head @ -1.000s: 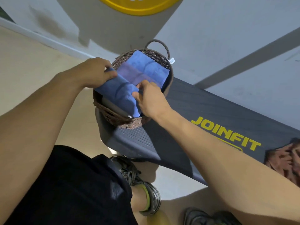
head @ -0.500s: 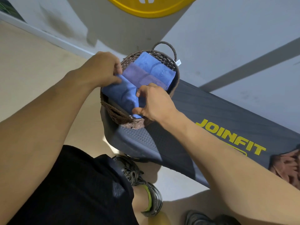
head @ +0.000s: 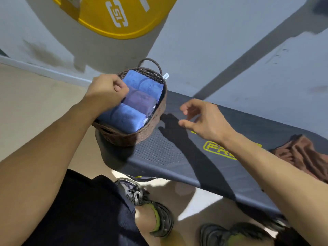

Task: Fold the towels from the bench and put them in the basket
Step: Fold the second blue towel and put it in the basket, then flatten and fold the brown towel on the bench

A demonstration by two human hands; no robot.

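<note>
A brown woven basket (head: pixel 140 137) stands on the left end of the dark bench (head: pixel 170 153). Three folded towels lie side by side in it: a blue one (head: pixel 124 118) nearest me, a purple one (head: pixel 140 101) in the middle and a blue one (head: pixel 142 82) at the far end. My left hand (head: pixel 106 89) is curled into a fist at the basket's left rim, against the towels' left edges; I see nothing held in it. To the right of the basket, my right hand (head: pixel 204 119) hovers over the bench with fingers spread and empty. A crumpled brown towel (head: pixel 305 157) lies on the bench at the far right.
A yellow weight plate (head: pixel 115 15) leans against the grey wall behind the basket. My legs and shoes (head: pixel 152 206) are on the floor in front of the bench. Bare bench surface lies between the basket and the brown towel.
The blue towel has gone down into the basket beside the others. My right hand has let go of it and moved right, over the bench. My left hand stays at the basket's left rim.
</note>
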